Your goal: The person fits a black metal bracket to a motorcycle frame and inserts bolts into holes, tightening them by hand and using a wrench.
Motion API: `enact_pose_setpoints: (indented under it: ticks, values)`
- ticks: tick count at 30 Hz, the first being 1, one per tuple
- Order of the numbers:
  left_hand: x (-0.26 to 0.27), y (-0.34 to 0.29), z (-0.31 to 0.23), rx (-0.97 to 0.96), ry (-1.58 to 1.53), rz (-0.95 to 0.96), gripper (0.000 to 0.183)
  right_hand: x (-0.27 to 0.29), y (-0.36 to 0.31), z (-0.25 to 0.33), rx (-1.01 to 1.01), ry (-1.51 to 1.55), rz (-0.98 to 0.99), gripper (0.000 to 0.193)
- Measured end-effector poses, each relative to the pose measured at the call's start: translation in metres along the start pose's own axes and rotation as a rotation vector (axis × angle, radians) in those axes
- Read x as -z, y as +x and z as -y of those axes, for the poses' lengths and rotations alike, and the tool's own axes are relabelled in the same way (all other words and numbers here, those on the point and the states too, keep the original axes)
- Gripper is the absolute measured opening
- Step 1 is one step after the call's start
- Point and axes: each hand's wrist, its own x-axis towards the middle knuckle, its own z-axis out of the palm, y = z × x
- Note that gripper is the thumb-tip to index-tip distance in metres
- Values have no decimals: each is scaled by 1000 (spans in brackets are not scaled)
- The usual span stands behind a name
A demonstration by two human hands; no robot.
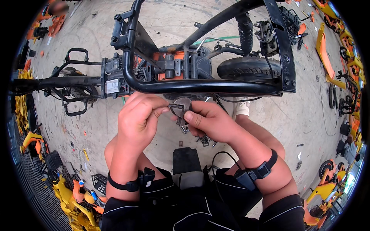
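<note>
Between my two hands is a small dark metal part [185, 104] with a rounded plate and a short stem below. My right hand [211, 120] is closed round its right side, with the thumb pressed on its face. My left hand [139, 117] pinches a thin dark rod [176, 105] that lies across the part; whether it is a bolt or a tool I cannot tell. Just beyond both hands stands the black tubular frame [200, 87] of a stripped scooter. An orange section [169, 75] of it shows inside the frame.
The scooter's wheel [248, 68] and a spring shock absorber [245, 34] are at the right. Small loose metal parts [205, 141] lie on the concrete floor below my right hand. Yellow and orange body panels [71, 198] are heaped along the left; more panels [324, 50] lie right.
</note>
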Motion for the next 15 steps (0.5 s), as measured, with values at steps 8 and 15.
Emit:
enact_pose_setpoints:
  ticks: [8, 15]
  values:
    - [-2, -4, 4, 77, -57, 25, 15, 5, 0, 2, -35, 36, 71, 26]
    - [1, -2, 5, 6, -79, 82, 21, 5, 1, 0, -60, 85, 58, 29]
